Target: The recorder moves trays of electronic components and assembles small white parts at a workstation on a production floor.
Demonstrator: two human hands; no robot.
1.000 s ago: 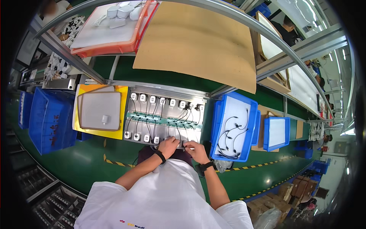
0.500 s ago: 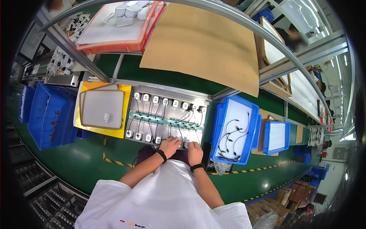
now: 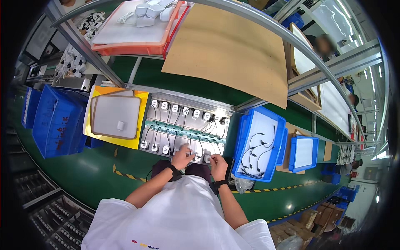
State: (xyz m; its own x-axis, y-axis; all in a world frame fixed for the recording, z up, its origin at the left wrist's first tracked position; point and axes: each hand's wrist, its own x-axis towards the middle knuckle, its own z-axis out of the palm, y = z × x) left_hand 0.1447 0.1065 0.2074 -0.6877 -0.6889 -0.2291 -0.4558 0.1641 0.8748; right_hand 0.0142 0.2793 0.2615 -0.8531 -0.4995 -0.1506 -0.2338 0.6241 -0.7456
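Note:
A metal test rack (image 3: 175, 143) with a green circuit-board strip (image 3: 175, 131) along its middle lies before me. White charger plugs (image 3: 164, 106) stand in a far row and a near row, with black cables running to the strip. At the near row's right end, my right hand (image 3: 218, 166) pinches a white charger (image 3: 207, 158) between thumb and fingers. My left hand (image 3: 181, 159) bends over the near row just to the left, its fingertips closed together beside another white charger (image 3: 198, 157). What they grip, if anything, is hidden; a blurred white shape shows above the knuckles.
Left of the rack, a yellow board (image 3: 88, 121) carries stacked trays with one white charger. A blue tray (image 3: 281, 125) of black cables stands right, near a second blue tray (image 3: 315, 146). Metal frame bars (image 3: 266, 21) cross above, over a cardboard sheet (image 3: 225, 54).
The view has shifted slightly. My left hand has moved a little left along the near row. My right fingers have drawn apart from the left, and the charger in them shows more clearly.

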